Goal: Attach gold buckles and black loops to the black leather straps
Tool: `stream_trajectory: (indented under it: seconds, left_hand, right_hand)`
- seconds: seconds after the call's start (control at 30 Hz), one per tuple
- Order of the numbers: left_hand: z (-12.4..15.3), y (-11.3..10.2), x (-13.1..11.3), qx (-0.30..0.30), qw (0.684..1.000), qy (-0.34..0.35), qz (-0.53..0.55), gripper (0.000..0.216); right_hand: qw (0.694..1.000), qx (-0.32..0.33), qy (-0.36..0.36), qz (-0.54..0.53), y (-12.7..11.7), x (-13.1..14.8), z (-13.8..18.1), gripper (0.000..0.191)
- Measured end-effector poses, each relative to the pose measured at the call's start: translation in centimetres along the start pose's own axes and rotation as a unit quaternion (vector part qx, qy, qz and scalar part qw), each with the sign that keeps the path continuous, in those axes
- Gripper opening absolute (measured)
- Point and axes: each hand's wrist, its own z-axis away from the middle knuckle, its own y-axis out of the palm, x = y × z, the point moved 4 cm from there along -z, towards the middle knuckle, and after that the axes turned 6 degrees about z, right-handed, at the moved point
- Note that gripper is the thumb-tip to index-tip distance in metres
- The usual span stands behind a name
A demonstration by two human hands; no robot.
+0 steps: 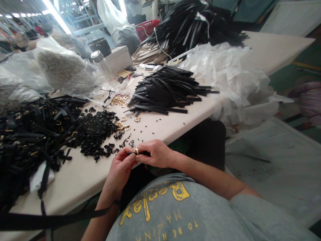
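At the table's front edge my left hand (121, 169) and my right hand (157, 154) meet, fingertips almost touching. A gold buckle (136, 151) shows between them, on a short black strap (146, 153). My left hand is closed, pinching the strap's left end beside the buckle. My right hand is closed too, its thumb and fingers around the strap on the other side; part of the strap is hidden. Just beyond the hands lie loose small black pieces (97, 132) in a heap and several gold buckles (120, 101).
Flat black straps (163, 88) are piled mid-table, with a larger black bundle (193, 25) behind. On the left lies a heap of buckled straps (35, 130). Clear plastic bags (60, 63) stand at the back left; white plastic sheeting (225, 70) hangs over the right edge.
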Motion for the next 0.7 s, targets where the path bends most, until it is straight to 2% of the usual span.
stream_trajectory:
  seconds: [0.1, 0.23, 0.33, 0.53, 0.7]
  left_hand:
    - [-0.2, -0.3, 0.1, -0.027, 1.0, -0.001, 0.003, 0.023]
    - [-0.3, -0.9, -0.7, -0.068, 0.997, 0.033, 0.011, 0.027]
    - [-0.2, -1.2, -1.2, -0.09, 0.995, 0.044, 0.019, 0.029]
    - [-0.1, -1.0, -0.1, -0.105, 0.994, 0.007, 0.035, 0.035]
    - [-0.1, -1.2, 0.6, -0.095, 0.995, 0.02, 0.009, 0.031]
  right_hand:
    - [0.999, 0.021, 0.02, -0.015, 0.0, -0.3, 0.2, 0.012]
    - [0.997, 0.053, 0.064, -0.008, -0.6, -0.4, 0.6, 0.01]
    - [0.996, 0.065, 0.063, -0.002, -0.9, -0.1, 0.9, 0.013]
    - [0.998, 0.04, 0.039, 0.01, -0.2, 0.5, 0.9, 0.016]
    - [0.998, 0.029, 0.049, 0.02, 0.6, 0.4, 0.7, 0.014]
